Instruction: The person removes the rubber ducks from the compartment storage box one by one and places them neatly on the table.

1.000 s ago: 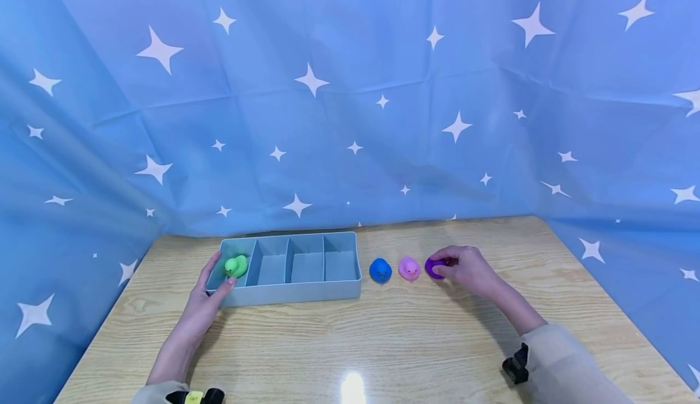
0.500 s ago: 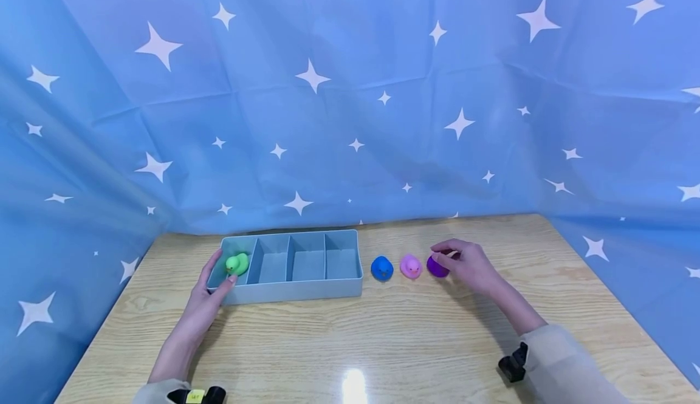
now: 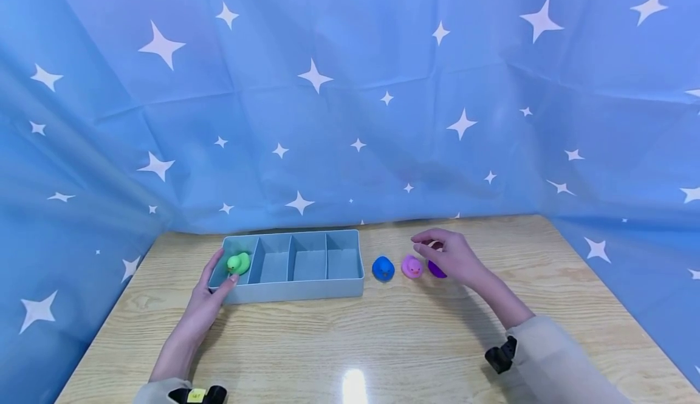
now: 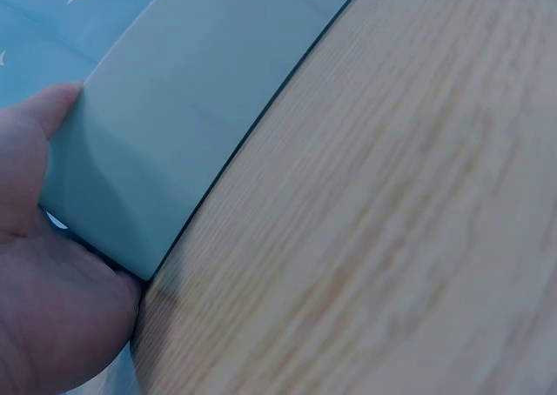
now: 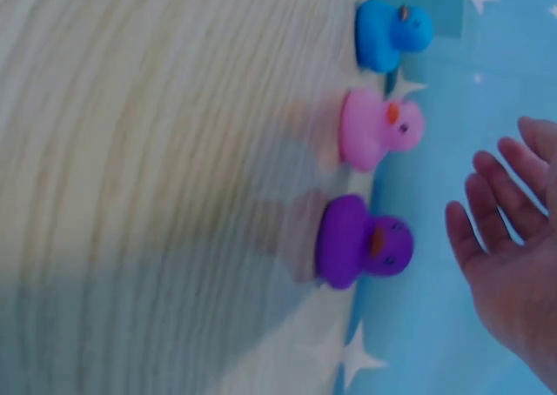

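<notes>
Right hand (image 3: 451, 257) open, fingers (image 5: 492, 208) spread and relaxed, hovering just above purple duck (image 5: 361, 241), not touching. Purple duck upright on wooden table (image 3: 394, 337), last in a row beside pink duck (image 3: 411, 267) and blue duck (image 3: 383, 268). Left hand (image 3: 210, 291) clasped round near left corner of grey divided tray (image 3: 295, 287). Green duck (image 3: 237, 263) in leftmost compartment.
</notes>
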